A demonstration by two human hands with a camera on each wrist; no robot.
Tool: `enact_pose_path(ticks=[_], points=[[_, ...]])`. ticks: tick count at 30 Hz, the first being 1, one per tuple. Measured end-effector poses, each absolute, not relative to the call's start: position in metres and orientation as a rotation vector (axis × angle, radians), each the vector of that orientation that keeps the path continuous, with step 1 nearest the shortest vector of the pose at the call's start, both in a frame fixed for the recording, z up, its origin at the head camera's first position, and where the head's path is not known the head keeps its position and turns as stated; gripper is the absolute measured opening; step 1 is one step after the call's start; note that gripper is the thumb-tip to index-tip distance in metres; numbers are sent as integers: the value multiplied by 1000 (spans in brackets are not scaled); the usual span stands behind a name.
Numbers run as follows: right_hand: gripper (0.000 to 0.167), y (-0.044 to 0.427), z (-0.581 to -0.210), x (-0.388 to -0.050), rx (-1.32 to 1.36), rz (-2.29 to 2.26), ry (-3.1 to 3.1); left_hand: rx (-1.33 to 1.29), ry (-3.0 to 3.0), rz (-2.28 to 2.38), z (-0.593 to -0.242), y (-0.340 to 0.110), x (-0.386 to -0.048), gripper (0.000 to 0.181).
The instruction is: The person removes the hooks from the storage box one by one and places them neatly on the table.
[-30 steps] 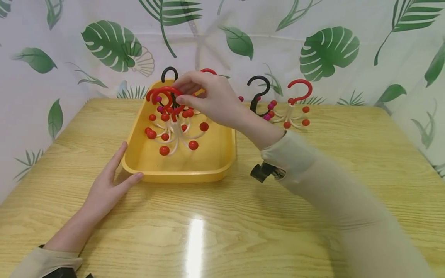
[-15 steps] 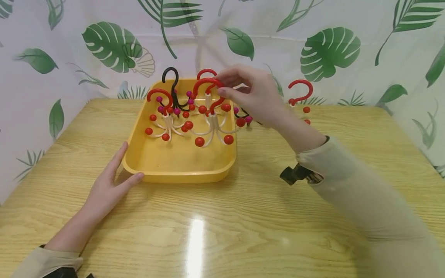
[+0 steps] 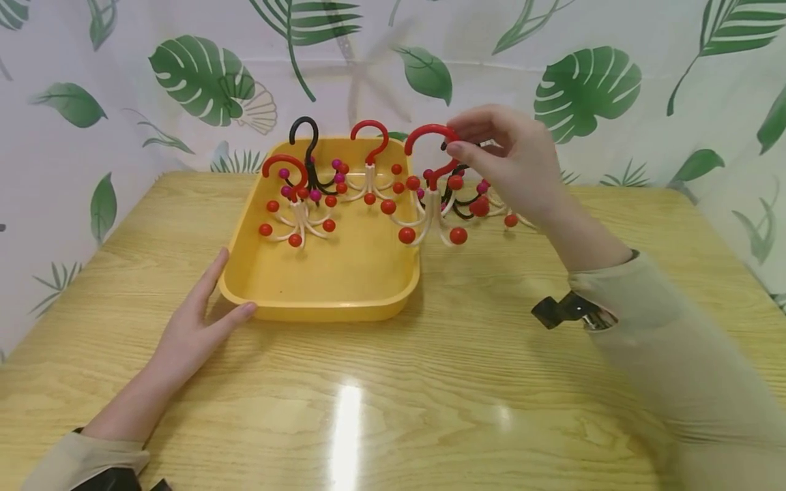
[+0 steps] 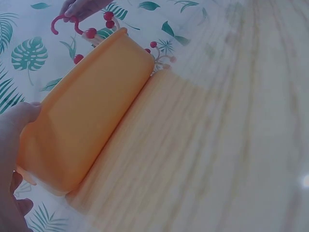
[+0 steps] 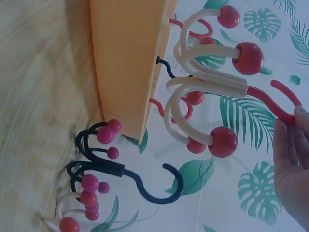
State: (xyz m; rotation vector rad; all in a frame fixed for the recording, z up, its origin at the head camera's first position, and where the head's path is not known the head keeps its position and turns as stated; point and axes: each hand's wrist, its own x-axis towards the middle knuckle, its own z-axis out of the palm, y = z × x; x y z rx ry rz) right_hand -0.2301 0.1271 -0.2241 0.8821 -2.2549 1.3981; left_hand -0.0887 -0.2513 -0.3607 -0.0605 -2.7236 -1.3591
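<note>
My right hand pinches the red hook of a many-armed hook hanger with white arms and red ball tips. It hangs upright in the air just past the tray's right edge; the right wrist view also shows this held hanger. Against the near left corner of a yellow tray rests my left hand, its fingers straight along the side and its thumb at the front rim. Inside the tray stand two red-and-white hook hangers and one black hook hanger with magenta balls.
Right of the tray, on the wood table, a second black hanger stands beside another red-and-white hanger. My right hand and the held hanger partly hide both in the head view. Behind is a leaf-patterned backdrop.
My right hand has carried the red-and-white hanger rightward, from over the tray's left part to beyond its right edge. My left hand has stayed at the tray's corner.
</note>
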Motion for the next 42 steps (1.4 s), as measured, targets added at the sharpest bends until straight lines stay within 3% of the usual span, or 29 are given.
enact_pose_path(ticks=[18,42], points=[[30,161,-241,-242,643,1329,-2409,-49,-2727,-1368,-360,-251,-89,84],[34,169,-275,-253,550,1219,-2540,-57,-2730,-1369,-361,-254,-91,87]])
